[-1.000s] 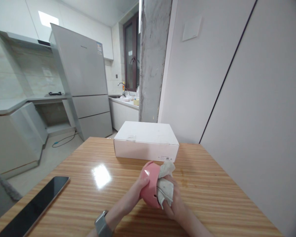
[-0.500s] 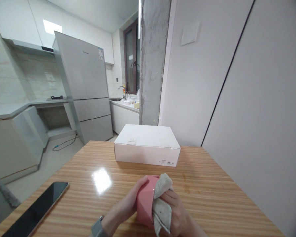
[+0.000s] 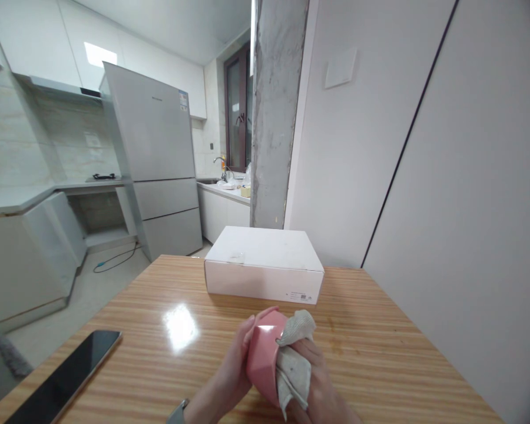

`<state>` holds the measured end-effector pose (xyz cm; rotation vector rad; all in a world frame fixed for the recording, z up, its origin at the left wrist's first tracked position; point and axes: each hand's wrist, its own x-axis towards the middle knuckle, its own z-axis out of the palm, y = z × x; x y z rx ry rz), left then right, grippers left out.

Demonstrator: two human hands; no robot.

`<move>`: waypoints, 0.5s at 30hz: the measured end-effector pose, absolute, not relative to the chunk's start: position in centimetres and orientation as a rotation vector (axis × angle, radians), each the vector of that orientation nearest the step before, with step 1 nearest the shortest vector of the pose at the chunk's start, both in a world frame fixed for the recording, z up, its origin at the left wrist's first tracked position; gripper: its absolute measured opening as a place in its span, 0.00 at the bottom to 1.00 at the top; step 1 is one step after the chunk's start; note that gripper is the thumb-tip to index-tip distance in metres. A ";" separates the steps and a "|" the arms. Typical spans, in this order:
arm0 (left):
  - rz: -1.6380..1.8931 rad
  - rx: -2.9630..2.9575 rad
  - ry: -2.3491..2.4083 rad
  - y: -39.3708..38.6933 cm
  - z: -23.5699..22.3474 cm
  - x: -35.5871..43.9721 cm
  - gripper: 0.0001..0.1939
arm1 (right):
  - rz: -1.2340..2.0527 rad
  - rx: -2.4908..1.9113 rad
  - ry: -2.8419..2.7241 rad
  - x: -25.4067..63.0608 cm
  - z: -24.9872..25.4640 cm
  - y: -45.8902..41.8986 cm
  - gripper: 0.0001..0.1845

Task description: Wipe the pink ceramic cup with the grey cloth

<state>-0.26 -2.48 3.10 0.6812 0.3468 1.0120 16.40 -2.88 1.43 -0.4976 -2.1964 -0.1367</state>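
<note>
Tipped on its side, a pink faceted bowl [image 3: 262, 359] is held above the near part of the wooden table [image 3: 141, 365]. My left hand [image 3: 236, 359] wraps around the bowl's outer left side, fingers over its top. A light grey cloth [image 3: 295, 377] is bunched in my right hand [image 3: 318, 377], pressed at the bowl's rim and opening, which faces right. The cloth hides the inside of the bowl and some of my right fingers.
A white box [image 3: 262, 265] lies at the table's far edge, beyond the bowl. At the left edge is a black phone [image 3: 66, 377]. A white wall [image 3: 459, 212] rises on the right; a grey fridge [image 3: 159, 147] stands back left.
The bowl has turned slightly in my left hand, whose fingers have shifted over its top. The cloth and my right hand have moved a little right along the rim. The view has tilted slightly.
</note>
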 end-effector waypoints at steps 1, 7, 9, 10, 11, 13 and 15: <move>0.982 0.666 0.404 -2.4 3.1 -0.1 0.27 | -0.170 -0.480 -2.209 16.2 1.7 -2.8 0.19; 0.954 0.690 0.530 -1.7 2.4 0.6 0.16 | -0.187 -0.431 -2.167 15.8 2.2 -2.6 0.22; 0.966 0.691 0.534 -1.5 2.1 0.6 0.15 | -0.133 -0.473 -2.143 15.9 2.2 -2.6 0.21; 0.971 0.692 0.536 -1.5 1.9 0.5 0.16 | -0.105 -0.499 -2.125 15.9 2.3 -2.6 0.20; 0.972 0.695 0.534 -1.6 1.8 0.4 0.17 | -0.080 -0.526 -2.104 16.0 2.3 -2.6 0.18; 0.986 0.699 0.503 -1.8 1.9 0.2 0.23 | -0.055 -0.564 -2.052 16.2 2.4 -2.6 0.16; 1.021 0.697 0.447 -2.1 2.3 0.2 0.28 | -0.070 -0.563 -2.019 16.3 2.4 -2.6 0.15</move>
